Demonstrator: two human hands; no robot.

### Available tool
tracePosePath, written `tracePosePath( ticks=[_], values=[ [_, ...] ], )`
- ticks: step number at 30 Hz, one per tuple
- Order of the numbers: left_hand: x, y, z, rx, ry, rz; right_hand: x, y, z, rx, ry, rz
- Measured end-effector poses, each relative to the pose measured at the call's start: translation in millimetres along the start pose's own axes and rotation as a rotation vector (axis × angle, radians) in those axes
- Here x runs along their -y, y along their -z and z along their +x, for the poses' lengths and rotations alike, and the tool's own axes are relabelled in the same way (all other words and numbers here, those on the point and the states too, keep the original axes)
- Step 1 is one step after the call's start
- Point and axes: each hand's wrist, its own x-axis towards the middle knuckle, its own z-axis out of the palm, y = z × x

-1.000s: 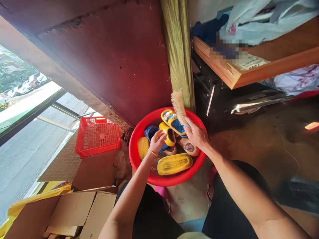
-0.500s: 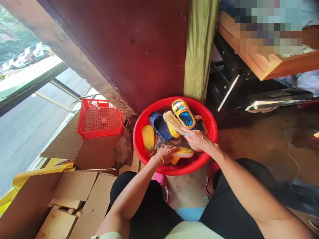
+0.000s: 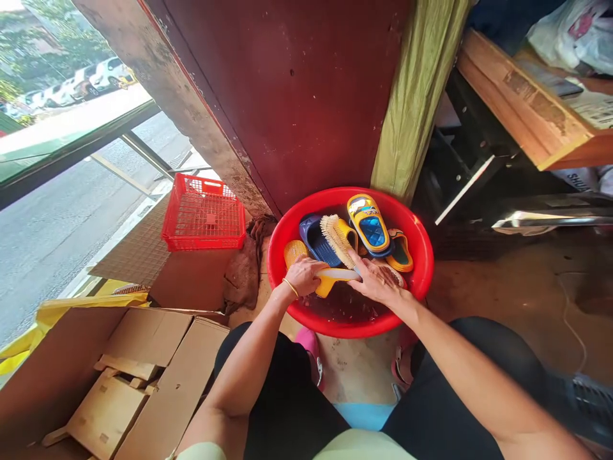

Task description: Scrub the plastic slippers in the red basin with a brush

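My left hand [image 3: 302, 276] is closed around one end of a yellow slipper [image 3: 325, 285] with a pale sole, tilted on its side above the water. In my right hand [image 3: 378, 281] is a scrub brush [image 3: 335, 237] with pale bristles pointing up and left. The fingers of that hand also touch the slipper's other end. Both hands are over a red basin [image 3: 354, 329] of water. Inside it lie a navy slipper [image 3: 311, 239], a yellow slipper with a blue insole [image 3: 371, 227], another yellow slipper [image 3: 294, 250] and a yellow-and-dark slipper [image 3: 401, 252].
To the left stand a red plastic crate [image 3: 205, 220] and an open cardboard box [image 3: 167, 383] with wooden pieces inside. A dark red panel [image 3: 287, 96] rises behind the basin, beside a greenish cloth [image 3: 407, 115]. A wooden table [image 3: 531, 102] juts in at upper right.
The yellow slipper has been lifted and turned, and its far end now meets my right hand. The brush has tilted more upright. The camera view has shifted slightly.
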Motion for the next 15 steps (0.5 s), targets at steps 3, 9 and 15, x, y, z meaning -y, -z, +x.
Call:
tracePosePath(
  ticks=[3,9,15],
  values=[
    [-4.9,3.4,-0.1,-0.090,-0.155,0.120,3.0,1.9,0.3,-0.063,0.076,-0.016],
    [-21.4,1.7,-2.6,-0.320,-0.309,0.364,9.5,-0.8,-1.1,-0.121,-0.019,0.009],
    [-24.4,17.7,18.4,-0.545,0.049,-0.605,8.7,-12.7,3.5,-0.356,-0.194,0.281]
  ],
)
